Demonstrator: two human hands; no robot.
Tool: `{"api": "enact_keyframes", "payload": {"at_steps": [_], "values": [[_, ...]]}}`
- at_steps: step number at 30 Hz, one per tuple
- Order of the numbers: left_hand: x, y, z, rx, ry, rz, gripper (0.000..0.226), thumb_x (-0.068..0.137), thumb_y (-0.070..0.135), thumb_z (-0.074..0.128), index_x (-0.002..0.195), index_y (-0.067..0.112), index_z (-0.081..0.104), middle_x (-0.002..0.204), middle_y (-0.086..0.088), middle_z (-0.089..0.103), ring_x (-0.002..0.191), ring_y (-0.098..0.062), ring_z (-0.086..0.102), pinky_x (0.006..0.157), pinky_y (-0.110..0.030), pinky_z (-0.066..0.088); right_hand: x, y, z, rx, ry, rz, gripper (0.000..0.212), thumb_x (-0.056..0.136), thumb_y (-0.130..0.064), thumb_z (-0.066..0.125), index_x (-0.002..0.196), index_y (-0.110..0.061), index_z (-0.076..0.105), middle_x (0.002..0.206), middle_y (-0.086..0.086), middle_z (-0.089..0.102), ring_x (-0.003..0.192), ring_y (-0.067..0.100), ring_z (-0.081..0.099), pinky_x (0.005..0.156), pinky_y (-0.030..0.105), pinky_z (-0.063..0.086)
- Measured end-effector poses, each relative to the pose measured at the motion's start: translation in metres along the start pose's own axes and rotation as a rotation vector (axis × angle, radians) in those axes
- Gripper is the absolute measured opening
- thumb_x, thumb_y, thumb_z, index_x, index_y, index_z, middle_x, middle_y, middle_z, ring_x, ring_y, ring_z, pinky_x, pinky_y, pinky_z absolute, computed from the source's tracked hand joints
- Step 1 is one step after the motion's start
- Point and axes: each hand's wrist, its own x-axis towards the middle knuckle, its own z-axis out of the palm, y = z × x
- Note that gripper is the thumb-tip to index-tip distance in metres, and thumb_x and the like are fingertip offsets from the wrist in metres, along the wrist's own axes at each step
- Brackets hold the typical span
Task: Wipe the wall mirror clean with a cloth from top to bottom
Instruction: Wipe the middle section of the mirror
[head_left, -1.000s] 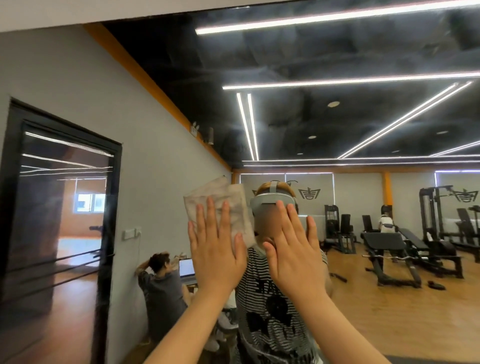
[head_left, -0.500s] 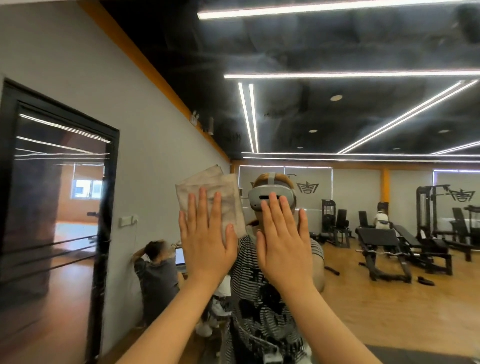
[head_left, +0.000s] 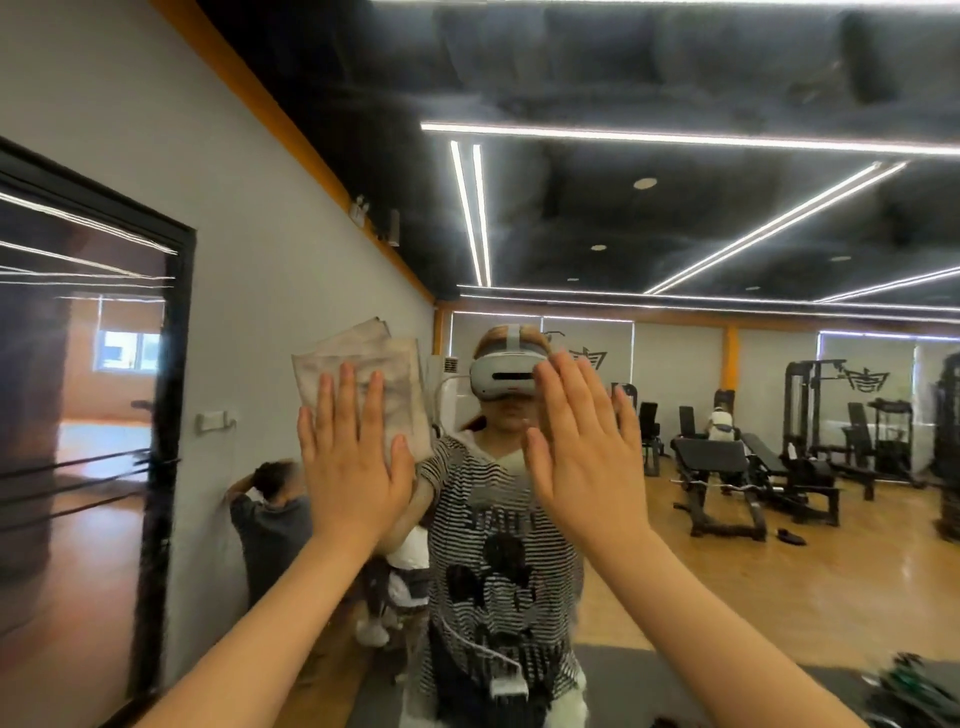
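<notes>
Head view. The wall mirror (head_left: 727, 218) fills nearly the whole frame; its glass reflects a gym room.

Left hand (head_left: 350, 462), centre-left of frame: fingers straight and spread, palm flat on the cloth (head_left: 358, 358), pressing it to the glass. The cloth is beige, stained, folded, and sticks out above the fingertips at mid-height of the frame, left of centre. Nothing is curled round it.

Right hand (head_left: 582, 447), just right of centre: fingers straight and together, palm facing the glass, holding nothing. Cannot tell if it touches the glass. The two hands are level and near each other, not touching.

Reflection between the hands: the person in a striped shirt (head_left: 498, 551) with a white headset (head_left: 501, 376). Right of frame, reflected: weight benches (head_left: 727, 467) on a wood floor. Lower left, reflected: a seated person (head_left: 270, 514) by the grey wall. Far left: a dark doorway frame (head_left: 171, 415).
</notes>
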Motion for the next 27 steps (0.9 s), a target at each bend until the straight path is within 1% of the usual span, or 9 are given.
{"api": "enact_keyframes", "payload": {"at_steps": [4,6,9,11,14,17,22,24,27], "values": [[0.0,0.003,-0.001,0.014,-0.004,-0.022,0.065,0.09,0.034,0.031,0.151,0.013,0.022,0.157,-0.019,0.023,0.145,-0.036,0.018,0.116,-0.048,0.01,-0.001,0.049,-0.02,-0.053,-0.027,0.008,0.06,0.096,-0.036,0.034,0.149,-0.008,0.034,0.155,0.011,0.031,0.144,0.022,0.018,0.117,0.036,0.0],[0.0,0.004,-0.001,0.019,-0.011,-0.027,0.064,0.091,0.034,0.03,0.151,0.013,0.022,0.157,-0.02,0.024,0.144,-0.036,0.019,0.115,-0.05,0.011,-0.006,0.078,-0.02,-0.098,-0.082,0.004,0.061,0.096,-0.039,0.033,0.15,-0.009,0.032,0.157,0.01,0.027,0.145,0.022,0.015,0.117,0.038,0.001],[-0.001,0.006,-0.001,0.013,-0.026,-0.042,0.063,0.091,0.034,0.029,0.148,0.009,0.026,0.155,-0.022,0.027,0.142,-0.039,0.023,0.114,-0.055,0.015,-0.016,0.107,-0.014,-0.144,-0.152,-0.033,0.063,0.097,-0.045,0.029,0.152,-0.013,0.029,0.16,0.006,0.019,0.147,0.019,0.011,0.117,0.046,0.009],[0.002,0.005,-0.005,0.024,-0.035,-0.039,0.062,0.09,0.033,0.03,0.146,0.006,0.029,0.15,-0.026,0.032,0.138,-0.042,0.028,0.112,-0.061,0.014,-0.019,0.113,-0.01,-0.139,-0.146,-0.054,0.063,0.097,-0.047,0.028,0.152,-0.015,0.028,0.159,0.005,0.02,0.147,0.019,0.013,0.117,0.047,0.011],[0.011,0.006,-0.012,0.007,-0.017,-0.087,0.064,0.089,0.033,0.029,0.142,-0.003,0.036,0.144,-0.03,0.037,0.132,-0.047,0.034,0.11,-0.067,0.021,-0.018,0.114,-0.006,-0.125,-0.092,-0.075,0.064,0.096,-0.047,0.029,0.151,-0.015,0.03,0.158,0.005,0.023,0.146,0.019,0.016,0.118,0.044,0.005],[0.02,0.015,-0.006,-0.009,0.0,-0.178,0.07,0.092,0.037,0.021,0.149,-0.003,0.025,0.155,-0.025,0.024,0.144,-0.041,0.021,0.117,-0.057,0.013,-0.018,0.115,-0.005,-0.108,-0.043,-0.08,0.064,0.095,-0.047,0.03,0.149,-0.013,0.034,0.157,0.007,0.026,0.145,0.019,0.018,0.118,0.043,0.003],[0.023,0.053,0.006,-0.005,0.032,-0.354,0.078,0.09,0.047,0.005,0.153,0.002,0.008,0.162,-0.015,0.006,0.149,-0.028,0.0,0.119,-0.044,-0.004,-0.019,0.115,-0.002,-0.097,-0.038,-0.076,0.065,0.101,-0.05,0.012,0.149,-0.012,0.033,0.157,0.008,0.028,0.145,0.021,0.019,0.118,0.046,0.007],[0.024,0.078,0.008,0.008,0.014,-0.319,0.077,0.09,0.048,0.004,0.152,0.003,0.002,0.161,-0.014,0.001,0.149,-0.027,-0.004,0.118,-0.043,-0.006,-0.019,0.115,-0.002,-0.094,-0.029,-0.081,0.064,0.1,-0.049,0.018,0.149,-0.012,0.033,0.156,0.008,0.028,0.145,0.021,0.019,0.118,0.045,0.007],[0.02,0.115,0.016,0.056,-0.029,-0.11,0.071,0.094,0.045,0.016,0.15,0.005,-0.001,0.158,-0.013,-0.002,0.147,-0.026,-0.003,0.119,-0.039,-0.008,-0.02,0.116,-0.002,-0.091,-0.033,-0.088,0.065,0.097,-0.048,0.027,0.15,-0.012,0.032,0.157,0.008,0.027,0.145,0.02,0.017,0.118,0.044,0.005]]}}
